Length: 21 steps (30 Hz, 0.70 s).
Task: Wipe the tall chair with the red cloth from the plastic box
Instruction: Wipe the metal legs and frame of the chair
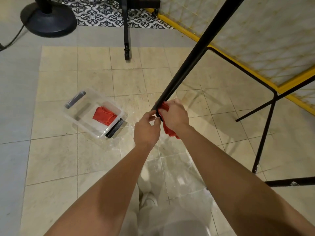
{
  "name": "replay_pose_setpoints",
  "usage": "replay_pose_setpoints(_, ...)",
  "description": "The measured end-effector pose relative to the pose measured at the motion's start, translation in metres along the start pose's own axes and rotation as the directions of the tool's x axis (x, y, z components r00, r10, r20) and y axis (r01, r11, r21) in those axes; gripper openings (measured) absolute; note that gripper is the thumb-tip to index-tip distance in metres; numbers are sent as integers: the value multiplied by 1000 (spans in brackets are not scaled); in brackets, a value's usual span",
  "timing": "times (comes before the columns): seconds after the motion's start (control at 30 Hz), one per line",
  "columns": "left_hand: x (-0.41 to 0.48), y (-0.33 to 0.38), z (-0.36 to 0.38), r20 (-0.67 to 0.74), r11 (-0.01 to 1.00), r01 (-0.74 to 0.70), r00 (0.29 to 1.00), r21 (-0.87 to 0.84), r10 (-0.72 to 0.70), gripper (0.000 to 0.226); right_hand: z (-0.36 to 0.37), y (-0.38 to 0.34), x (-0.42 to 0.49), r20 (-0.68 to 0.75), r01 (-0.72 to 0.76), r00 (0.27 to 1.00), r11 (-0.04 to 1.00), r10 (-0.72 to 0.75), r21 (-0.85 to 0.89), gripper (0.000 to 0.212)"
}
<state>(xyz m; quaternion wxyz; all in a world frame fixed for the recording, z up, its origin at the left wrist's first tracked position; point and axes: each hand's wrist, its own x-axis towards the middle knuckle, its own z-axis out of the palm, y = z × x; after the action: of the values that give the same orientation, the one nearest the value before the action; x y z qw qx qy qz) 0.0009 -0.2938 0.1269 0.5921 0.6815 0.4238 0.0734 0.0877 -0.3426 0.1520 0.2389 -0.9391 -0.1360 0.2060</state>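
Note:
The tall chair is tipped, and one long black leg (192, 58) runs from the top right down to the middle of the view. My right hand (173, 114) presses a red cloth (169, 132) against the foot of that leg. My left hand (146, 130) pinches the leg's tip from the left. More of the chair's black frame (265, 126) stands at the right. A clear plastic box (80, 116) sits on the floor to the left, with another red cloth (104, 115) inside it.
A black round fan base (49, 19) stands at the top left with a cable. A thin black stand leg (126, 31) is at top centre. A yellow-framed mesh panel (255, 36) leans at the right. The floor is beige tile.

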Motion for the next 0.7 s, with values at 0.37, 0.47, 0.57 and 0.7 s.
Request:
replay_pose_setpoints(0.37, 5, -8, -1, -96, 998, -12, 995, 55, 17, 28, 11, 23, -16, -23, 183, 980, 947, -196, -264, 31)
replay_pose_setpoints(0.47, 4, -6, 0, -100, 1000, -4, 995, 28, 7, 29, 12, 15, -11, -106, 132, 981, 963, -160, -233, 34)
replay_pose_setpoints(0.57, 5, -5, 4, -97, 1000, 6, 995, 7, -5, 29, 17, 13, -9, -46, 144, 985, 946, -164, -290, 33)
replay_pose_setpoints(0.7, 9, -7, 11, -85, 1000, 9, 996, -14, -10, 28, 15, 19, -10, 17, 203, 977, 896, -214, -395, 35)
